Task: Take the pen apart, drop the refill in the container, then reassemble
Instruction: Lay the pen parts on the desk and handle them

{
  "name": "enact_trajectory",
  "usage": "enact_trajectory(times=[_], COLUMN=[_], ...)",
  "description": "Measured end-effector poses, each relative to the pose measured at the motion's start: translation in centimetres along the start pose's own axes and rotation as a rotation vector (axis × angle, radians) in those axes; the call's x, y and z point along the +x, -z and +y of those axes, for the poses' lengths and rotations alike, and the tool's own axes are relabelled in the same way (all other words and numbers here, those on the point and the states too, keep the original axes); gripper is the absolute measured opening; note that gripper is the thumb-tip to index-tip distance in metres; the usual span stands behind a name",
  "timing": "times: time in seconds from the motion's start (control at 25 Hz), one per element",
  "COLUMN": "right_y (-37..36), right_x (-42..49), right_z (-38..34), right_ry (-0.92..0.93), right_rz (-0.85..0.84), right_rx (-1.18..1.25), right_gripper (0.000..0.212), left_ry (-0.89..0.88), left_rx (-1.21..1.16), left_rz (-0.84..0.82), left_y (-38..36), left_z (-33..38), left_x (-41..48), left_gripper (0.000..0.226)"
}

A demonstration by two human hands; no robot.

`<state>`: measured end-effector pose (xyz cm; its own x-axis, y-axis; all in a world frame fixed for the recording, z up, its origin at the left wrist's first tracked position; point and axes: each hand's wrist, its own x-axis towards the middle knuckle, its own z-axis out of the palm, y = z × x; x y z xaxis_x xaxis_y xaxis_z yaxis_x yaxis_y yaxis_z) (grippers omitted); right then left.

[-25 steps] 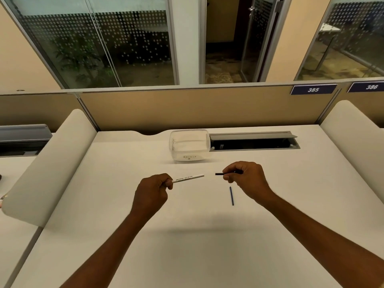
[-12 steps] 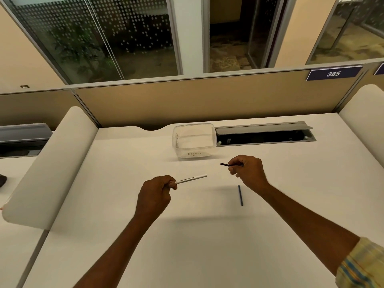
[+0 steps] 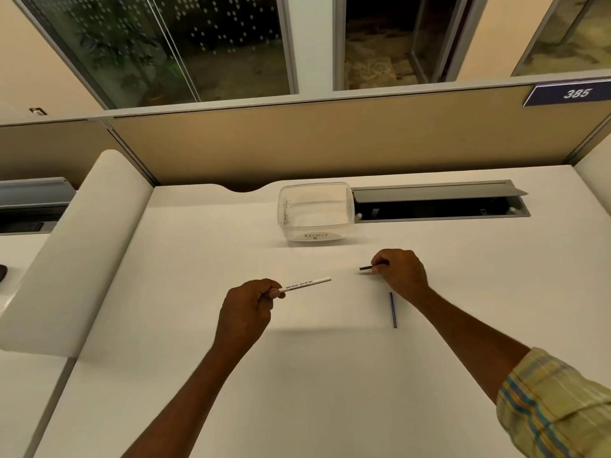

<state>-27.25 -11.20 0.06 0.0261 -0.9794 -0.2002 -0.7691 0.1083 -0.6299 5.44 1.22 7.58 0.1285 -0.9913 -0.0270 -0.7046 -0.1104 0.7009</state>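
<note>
My left hand [image 3: 248, 304] grips one end of the white pen barrel [image 3: 307, 284], which points right and slightly up. My right hand [image 3: 401, 271] pinches a thin dark piece [image 3: 367, 267], likely the refill; its tip sticks out to the left, apart from the barrel's open end. A slim blue pen part [image 3: 392, 309] lies on the white desk just below my right wrist. The clear plastic container [image 3: 315, 211] with a handwritten label stands at the back of the desk, beyond both hands.
An open grey cable tray [image 3: 439, 204] is set into the desk right of the container. Padded white dividers [image 3: 79, 246] flank the desk on both sides. A tan partition [image 3: 330, 140] with a "385" plate runs along the back.
My right hand has moved away from the barrel, up and toward the container, carrying the dark piece. The left hand holds the barrel almost still. The view has tilted downward.
</note>
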Motion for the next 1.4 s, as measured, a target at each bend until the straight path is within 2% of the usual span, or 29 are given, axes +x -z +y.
enact_trajectory(times=[0.48, 0.96, 1.16, 1.4], right_y=[-1.2, -0.7, 0.2, 1.1], right_x=[0.9, 0.4, -0.5, -2.3], right_z=[1.2, 1.0, 1.2, 1.8], right_ry=[-0.028, -0.042, -0.047, -0.057], right_rz=[-0.049, -0.068, -0.059, 0.001], right_rx=[-0.064, -0.042, -0.025, 0.010], right_gripper=[0.013, 0.035, 0.034, 0.023], left_ry=[0.049, 0.021, 0.048, 0.111], left_rx=[0.021, 0.009, 0.017, -0.146], left_rz=[-0.045, -0.027, -0.029, -0.008], left_y=[-1.0, -1.1, -1.2, -1.5], left_z=[-2.1, -2.6, -2.8, -2.4], left_x=[0.1, -0.5, -0.8, -2.7], left_gripper=[0.027, 0.023, 0.025, 0.017])
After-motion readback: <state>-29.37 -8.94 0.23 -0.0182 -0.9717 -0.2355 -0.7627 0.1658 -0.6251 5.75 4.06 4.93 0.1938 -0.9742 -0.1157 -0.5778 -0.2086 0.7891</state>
